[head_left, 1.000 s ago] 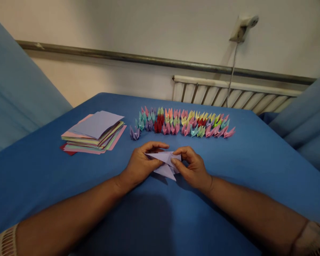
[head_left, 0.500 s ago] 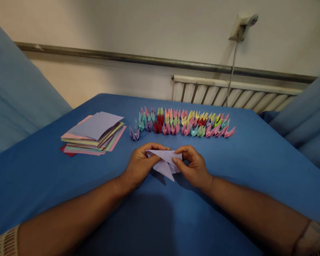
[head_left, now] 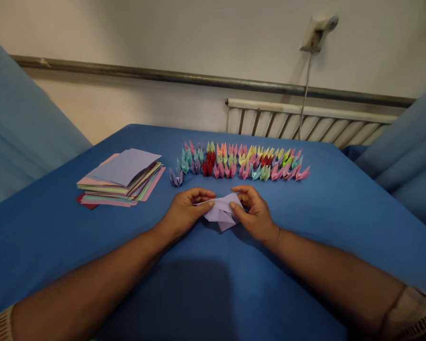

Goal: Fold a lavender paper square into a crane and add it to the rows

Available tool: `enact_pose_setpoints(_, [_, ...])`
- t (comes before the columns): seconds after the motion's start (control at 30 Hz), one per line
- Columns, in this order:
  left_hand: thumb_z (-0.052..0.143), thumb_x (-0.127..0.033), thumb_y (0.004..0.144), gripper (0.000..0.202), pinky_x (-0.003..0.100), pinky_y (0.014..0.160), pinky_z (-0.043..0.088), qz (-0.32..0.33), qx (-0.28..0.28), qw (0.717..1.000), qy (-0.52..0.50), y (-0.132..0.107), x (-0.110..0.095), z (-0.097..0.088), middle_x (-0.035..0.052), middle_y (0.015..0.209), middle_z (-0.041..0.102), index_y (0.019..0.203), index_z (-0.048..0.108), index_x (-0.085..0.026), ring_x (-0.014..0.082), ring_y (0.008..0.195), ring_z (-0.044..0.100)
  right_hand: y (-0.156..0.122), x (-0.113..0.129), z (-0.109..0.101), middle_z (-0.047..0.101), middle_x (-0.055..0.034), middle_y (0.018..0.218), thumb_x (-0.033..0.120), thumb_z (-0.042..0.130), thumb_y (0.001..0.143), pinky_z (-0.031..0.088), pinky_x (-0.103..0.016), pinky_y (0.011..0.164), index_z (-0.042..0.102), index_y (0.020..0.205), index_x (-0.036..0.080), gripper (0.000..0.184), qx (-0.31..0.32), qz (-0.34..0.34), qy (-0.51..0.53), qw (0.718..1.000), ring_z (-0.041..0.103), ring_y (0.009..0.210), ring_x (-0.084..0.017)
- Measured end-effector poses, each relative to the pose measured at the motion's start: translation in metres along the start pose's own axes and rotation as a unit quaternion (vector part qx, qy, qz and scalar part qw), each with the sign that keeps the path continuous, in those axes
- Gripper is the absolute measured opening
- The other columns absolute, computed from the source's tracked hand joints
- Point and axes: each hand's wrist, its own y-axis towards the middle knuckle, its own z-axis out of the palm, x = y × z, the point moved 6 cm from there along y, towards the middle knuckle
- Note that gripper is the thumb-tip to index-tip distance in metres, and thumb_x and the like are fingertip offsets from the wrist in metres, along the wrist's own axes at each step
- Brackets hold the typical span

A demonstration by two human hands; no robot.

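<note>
A partly folded sheet of lilac origami paper [head_left: 221,211] is held between my two hands, above the blue cloth. My left hand [head_left: 184,206] pinches its left corner, thumb on top and fingers behind. On the other side my right hand [head_left: 254,213] grips the right part, its thumb pressing the near face and the fingers curled behind the far edge. A pointed flap hangs toward me at the bottom of the paper. Just beyond my hands stand several rows of small folded paper cranes [head_left: 230,163] in many colours.
A thick stack of coloured paper sheets [head_left: 122,177], lilac on top, lies to the left on the blue-covered table [head_left: 74,251]. Behind are a wall rail [head_left: 170,78], a radiator [head_left: 305,113] and a socket with a cord [head_left: 313,38]. Blue curtains [head_left: 21,113] hang at both sides.
The lilac paper has been turned and refolded: its lower flap is shorter, and its upper right corner now rises. Both hands have shifted slightly. The view has moved a little.
</note>
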Motion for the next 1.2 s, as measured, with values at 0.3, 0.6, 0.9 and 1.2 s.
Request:
enact_pose_setpoints(0.3, [0.076, -0.036, 0.067, 0.026, 0.023, 0.056, 0.047, -0.002, 0.085, 0.996, 0.019, -0.004, 0.001, 0.012, 0.0016, 0.071, 0.068, 0.080, 0.069, -0.015, 0.0133, 0.061, 0.061, -0.001, -0.002, 0.007, 0.067, -0.0006, 0.086, 0.031, 0.068, 0.081, 0.049, -0.030, 0.068, 0.049, 0.114, 0.024, 0.039, 0.050, 0.015, 0.043, 0.998, 0.062, 0.074, -0.015])
enact_pose_setpoints(0.6, [0.072, -0.041, 0.071, 0.026, 0.020, 0.052, 0.043, 0.017, 0.111, 0.993, 0.040, -0.009, 0.000, 0.018, -0.0006, 0.067, 0.061, 0.076, 0.066, -0.016, 0.0110, 0.059, 0.055, -0.001, 0.001, 0.009, 0.055, 0.0027, 0.068, 0.039, 0.063, 0.084, 0.042, -0.025, 0.058, 0.060, 0.076, 0.019, 0.022, 0.090, 0.033, -0.054, 0.994, 0.050, 0.063, -0.012])
enact_pose_setpoints(0.9, [0.070, -0.042, 0.071, 0.027, 0.020, 0.050, 0.041, 0.008, 0.102, 0.993, 0.051, -0.008, 0.000, 0.016, -0.0004, 0.066, 0.061, 0.076, 0.066, -0.016, 0.0111, 0.057, 0.053, 0.000, -0.003, 0.006, 0.054, 0.0030, 0.064, 0.044, 0.062, 0.083, 0.040, -0.024, 0.055, 0.059, 0.071, 0.018, 0.029, 0.068, 0.047, -0.047, 0.995, 0.048, 0.058, -0.011])
enact_pose_setpoints(1.2, [0.079, -0.031, 0.065, 0.027, 0.020, 0.050, 0.045, -0.061, 0.044, 0.991, -0.106, -0.003, 0.012, 0.009, -0.0016, 0.065, 0.062, 0.076, 0.060, -0.015, 0.0094, 0.052, 0.056, 0.005, -0.004, -0.004, 0.055, 0.0021, 0.070, 0.053, 0.054, 0.088, 0.044, -0.026, 0.055, 0.059, 0.092, 0.021, 0.032, 0.014, 0.052, 0.048, 0.997, 0.054, 0.060, -0.012])
